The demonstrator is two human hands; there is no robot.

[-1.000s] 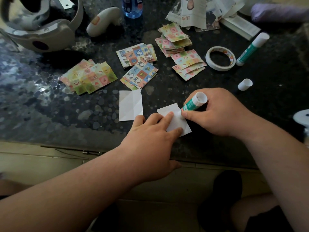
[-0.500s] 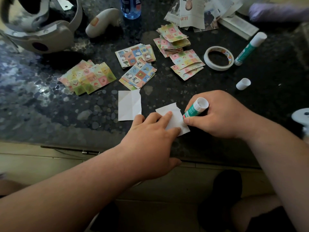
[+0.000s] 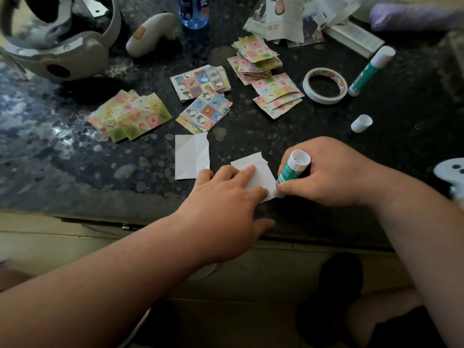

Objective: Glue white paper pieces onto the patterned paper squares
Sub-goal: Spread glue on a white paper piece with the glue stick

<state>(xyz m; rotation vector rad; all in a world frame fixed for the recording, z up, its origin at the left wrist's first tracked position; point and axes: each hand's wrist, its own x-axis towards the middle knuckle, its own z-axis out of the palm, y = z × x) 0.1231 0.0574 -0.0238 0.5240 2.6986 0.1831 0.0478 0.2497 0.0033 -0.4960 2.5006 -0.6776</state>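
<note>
As left hand (image 3: 226, 197) pins paper (image 3: 262, 175), glue stick (image 3: 292, 169) in right hand (image 3: 334, 174).

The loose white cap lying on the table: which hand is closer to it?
Right. The right hand, gripping a glue stick, lies just nearer the person than the cap; the left hand presses white paper farther left.

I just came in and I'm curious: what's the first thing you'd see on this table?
Right in front, the right hand grips a green and white glue stick, its lower end at the edge of a white paper piece that the left hand presses flat on the dark table. Behind them lie colourful piles of patterned paper squares, spread across the middle of the table, with a roll of tape to their right.
</note>
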